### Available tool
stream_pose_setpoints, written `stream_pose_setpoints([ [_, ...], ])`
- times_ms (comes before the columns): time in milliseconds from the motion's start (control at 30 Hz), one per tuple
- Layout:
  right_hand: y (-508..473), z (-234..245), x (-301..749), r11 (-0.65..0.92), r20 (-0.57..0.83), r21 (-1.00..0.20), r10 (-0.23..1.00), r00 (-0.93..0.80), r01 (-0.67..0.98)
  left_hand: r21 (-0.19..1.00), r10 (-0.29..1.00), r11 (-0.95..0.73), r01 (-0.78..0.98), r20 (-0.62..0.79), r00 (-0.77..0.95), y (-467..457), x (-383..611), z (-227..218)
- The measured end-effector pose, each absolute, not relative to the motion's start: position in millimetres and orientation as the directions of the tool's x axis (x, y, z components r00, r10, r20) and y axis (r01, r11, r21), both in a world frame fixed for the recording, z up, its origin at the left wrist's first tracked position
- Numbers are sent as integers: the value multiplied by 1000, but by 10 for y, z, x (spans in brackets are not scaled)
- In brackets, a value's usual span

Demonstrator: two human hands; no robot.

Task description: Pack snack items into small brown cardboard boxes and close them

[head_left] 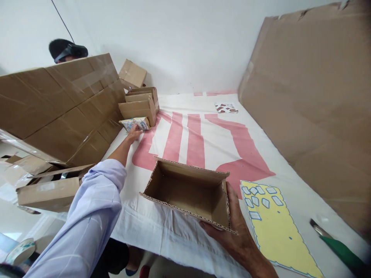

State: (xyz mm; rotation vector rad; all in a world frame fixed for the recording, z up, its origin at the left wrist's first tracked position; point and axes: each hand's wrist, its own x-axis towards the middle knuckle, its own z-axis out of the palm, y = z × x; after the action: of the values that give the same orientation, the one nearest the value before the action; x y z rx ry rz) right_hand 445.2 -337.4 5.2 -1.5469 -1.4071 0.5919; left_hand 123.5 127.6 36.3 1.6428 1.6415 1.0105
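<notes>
My right hand (pixel 236 231) is wrapped round the near right corner of an open, empty small cardboard box (pixel 188 191) that sits tilted on the white and red cloth (pixel 197 135). My left arm, in a light blue sleeve, stretches far forward. My left hand (pixel 133 134) is closed on a small printed packet (pixel 135 124) lying beside a stack of small cardboard boxes (pixel 140 104).
A large taped cardboard sheet (pixel 58 108) leans on the left, with another person's head behind it. A big cardboard sheet (pixel 313 96) stands on the right. A yellow sticker sheet (pixel 275 224), a green-handled tool (pixel 336 243), a second packet (pixel 226 107) and tape roll (pixel 20 251) lie around.
</notes>
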Motion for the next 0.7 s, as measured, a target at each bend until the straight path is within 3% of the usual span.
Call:
stream_pose_setpoints([
  [100,-3356,80,4411,93,225,-871,948,224,483,872,999,7,490,10,-32,1097,1265,510],
  [233,-3309,135,4365,130,251,-870,947,201,476,902,1000,-1,432,11,-22,696,1428,789],
  [333,-3262,108,4355,172,296,-864,934,201,472,923,987,-155,353,129,96,142,1523,1122],
  [400,-3224,67,4340,196,318,-866,926,203,460,885,904,-393,250,322,281,-373,1537,1364],
  [467,-3184,31,4307,220,347,-863,912,216,455,804,783,-550,227,402,474,-936,1553,1551],
  [533,-3146,7,4262,242,380,-852,896,231,465,672,619,-690,267,358,698,-1443,1615,1630],
  [600,-3112,-17,4223,262,408,-840,882,237,475,454,498,-822,343,280,821,-1800,1723,1588],
  [700,-3064,-104,4209,284,437,-822,870,227,494,108,495,-869,483,174,851,-1962,1841,1411],
])
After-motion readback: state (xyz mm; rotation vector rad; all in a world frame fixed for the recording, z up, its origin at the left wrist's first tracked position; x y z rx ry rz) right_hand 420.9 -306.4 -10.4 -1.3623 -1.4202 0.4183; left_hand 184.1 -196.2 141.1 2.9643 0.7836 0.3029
